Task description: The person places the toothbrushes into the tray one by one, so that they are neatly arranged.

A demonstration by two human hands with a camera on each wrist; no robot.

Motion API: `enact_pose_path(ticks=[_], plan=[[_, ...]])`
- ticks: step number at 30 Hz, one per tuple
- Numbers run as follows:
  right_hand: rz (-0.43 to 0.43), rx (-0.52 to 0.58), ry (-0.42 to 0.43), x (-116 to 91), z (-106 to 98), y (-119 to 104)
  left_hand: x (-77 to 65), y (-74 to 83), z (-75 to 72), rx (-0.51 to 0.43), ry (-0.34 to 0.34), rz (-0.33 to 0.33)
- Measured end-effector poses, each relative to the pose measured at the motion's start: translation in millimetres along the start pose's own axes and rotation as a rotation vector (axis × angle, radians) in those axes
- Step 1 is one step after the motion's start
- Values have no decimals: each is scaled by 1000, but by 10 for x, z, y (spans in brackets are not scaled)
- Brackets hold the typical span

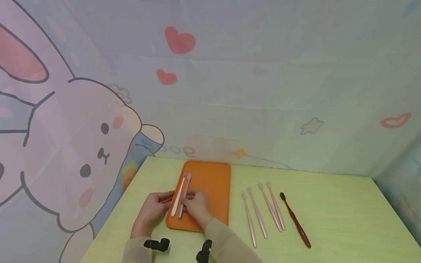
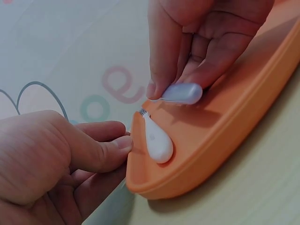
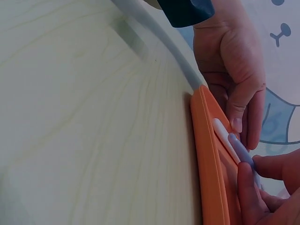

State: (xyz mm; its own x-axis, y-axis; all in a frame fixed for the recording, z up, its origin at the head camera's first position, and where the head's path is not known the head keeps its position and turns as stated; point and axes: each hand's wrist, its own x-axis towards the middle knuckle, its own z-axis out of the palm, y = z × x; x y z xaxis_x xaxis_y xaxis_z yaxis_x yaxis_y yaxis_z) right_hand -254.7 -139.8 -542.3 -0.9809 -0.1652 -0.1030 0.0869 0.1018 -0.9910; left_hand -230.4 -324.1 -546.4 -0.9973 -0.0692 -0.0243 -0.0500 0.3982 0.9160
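My right hand (image 1: 198, 206) pinches a purple toothbrush (image 1: 185, 193) by its handle between thumb and fingers, over the orange tray (image 1: 213, 190). In the left wrist view the purple handle end (image 2: 185, 93) hangs just above the tray floor. A white toothbrush (image 1: 178, 197) lies in the tray along its left side, next to the purple one. At the tray's left edge, my left hand (image 1: 152, 210) grips the rim, thumb on the near side and fingers behind it. Both brush heads point to the far end of the tray.
Right of the tray, several pale pink toothbrushes (image 1: 260, 212) lie in a slanted row on the light green table (image 1: 345, 212). Beyond them lies a dark red-brown toothbrush (image 1: 297, 223). A cloth backdrop (image 1: 230, 91) with a printed rabbit and hearts rises behind the table.
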Motion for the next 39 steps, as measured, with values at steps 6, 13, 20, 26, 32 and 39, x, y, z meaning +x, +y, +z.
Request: enact_pose_path(ticks=[6, 13, 20, 26, 32, 39], plan=[[-24, -97, 24, -6, 19, 5, 10, 11, 17, -19, 5, -7], [-86, -246, 68, 0, 48, 39, 1, 46, 22, -9, 7, -8], [-103, -274, 91, 25, 75, 70, 0, 45, 18, 7, 7, -7], [-127, -314, 112, 37, 91, 105, -17, 62, 19, 10, 12, -11], [-177, -327, 120, -2, 92, 89, -33, 58, 26, 5, 17, -20], [-197, -306, 125, -11, 99, 91, -23, 47, 25, -4, 16, -5]])
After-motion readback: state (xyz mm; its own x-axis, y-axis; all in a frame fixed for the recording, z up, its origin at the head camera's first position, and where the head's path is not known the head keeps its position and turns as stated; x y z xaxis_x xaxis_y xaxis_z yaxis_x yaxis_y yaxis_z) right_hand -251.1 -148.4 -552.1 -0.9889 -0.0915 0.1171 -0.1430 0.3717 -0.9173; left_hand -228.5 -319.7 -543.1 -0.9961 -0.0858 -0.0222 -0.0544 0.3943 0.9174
